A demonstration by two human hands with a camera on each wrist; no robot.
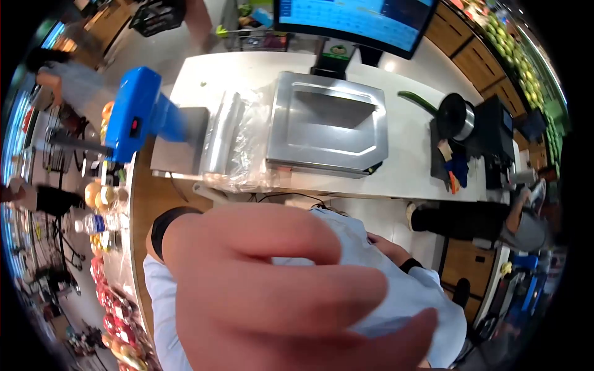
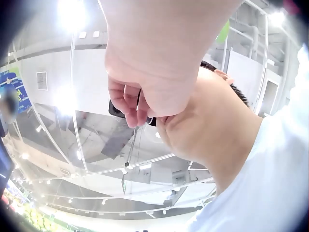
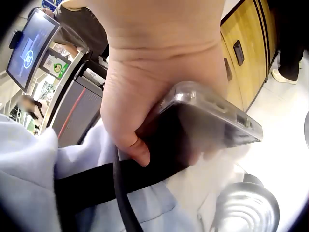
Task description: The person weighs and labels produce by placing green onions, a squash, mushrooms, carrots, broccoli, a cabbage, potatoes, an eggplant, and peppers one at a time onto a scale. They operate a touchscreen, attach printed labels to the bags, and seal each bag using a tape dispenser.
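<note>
My left hand (image 1: 272, 284) is raised close before the head camera, its fingers bent and nothing visible in them. In the left wrist view that left hand (image 2: 145, 87) is up by the face, fingertips turned inward, with a black device (image 2: 116, 108) partly hidden behind the fingers. Low at my waist, the right hand (image 3: 159, 72) holds a phone (image 3: 207, 121) in a clear case, the thumb lying along one side. A black strap (image 3: 123, 193) hangs beside the thumb. From the head view, only part of the right hand (image 1: 390, 247) shows past the shirt.
A counter (image 1: 408, 142) bears a steel scale (image 1: 328, 123), a roll of clear plastic bags (image 1: 223, 133), a blue device (image 1: 133, 114) and a green vegetable (image 1: 417, 102). A monitor (image 1: 359, 21) stands behind the scale. Fruit (image 1: 117, 309) lines the left; several people are around.
</note>
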